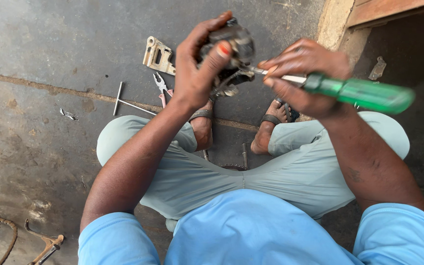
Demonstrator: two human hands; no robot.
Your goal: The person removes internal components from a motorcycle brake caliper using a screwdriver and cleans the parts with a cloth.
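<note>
Right hand (pixel 303 78) gripped a green-handled screwdriver (pixel 359 93), shaft lying left-right, tip meeting the grimy black metal assembly (pixel 234 49) clasped in left hand (pixel 195 73), immediately left.

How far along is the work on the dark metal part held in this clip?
Done: the dark mechanical part is off the ground, gripped in the left hand. In hand: the right hand steers a green-handled screwdriver, its tip against the part. Left: cannot judge; a metal bracket, pliers and a T-handle wrench lie unused on the concrete floor.
</note>
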